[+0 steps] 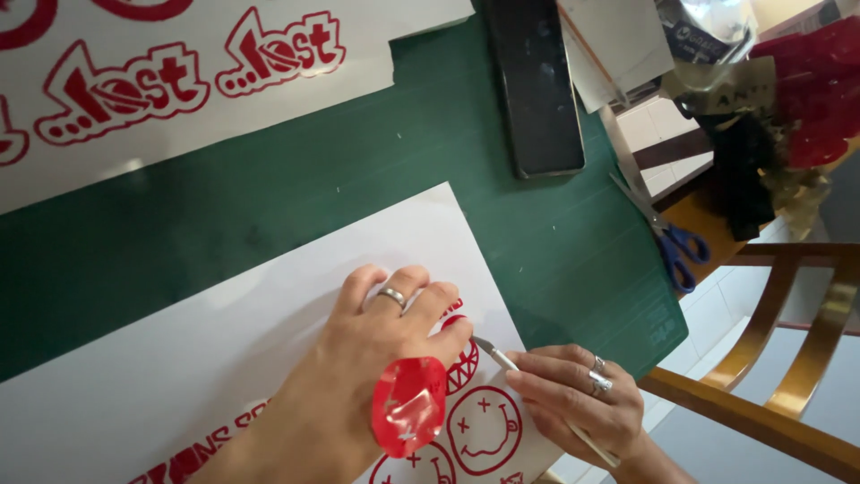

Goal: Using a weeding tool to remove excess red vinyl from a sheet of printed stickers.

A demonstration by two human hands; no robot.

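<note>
At the far left, a white sheet (179,116) printed with red sticker lettering lay across the top of the green cutting mat (269,206). Below it, a second white sheet (224,358) with red designs sat on the mat under your hands.

Your left hand (376,350) pressed flat on that lower sheet, fingers stretched out and close together, gripping nothing; the palm and fingertips held the paper down. A ring (391,296) showed on one finger. A crumpled scrap of red vinyl (409,405) clung to the back of that hand near the wrist. Just beside your fingertips lay a round red design with spokes (463,366), and below it a red smiley face (485,428) with crossed eyes.

To the right of that, your right hand (578,399) was closed around a slim weeding tool (511,363), pinched pen-fashion between thumb and fingers. Its metal tip pointed at the sheet's right edge, close to your left forefinger; whether the tip touched the sheet, I could not tell. Rings showed on that hand too.

Up the mat, well apart from both hands, a dark flat phone-like slab (537,90) lay face up. Further right, a pair of blue-handled scissors (667,237) rested at the mat's edge, blades pointing away from you. Beyond the table, a wooden chair (788,358) stood at the lower right, and a heap of red and black material (788,108) sat at the upper right.
</note>
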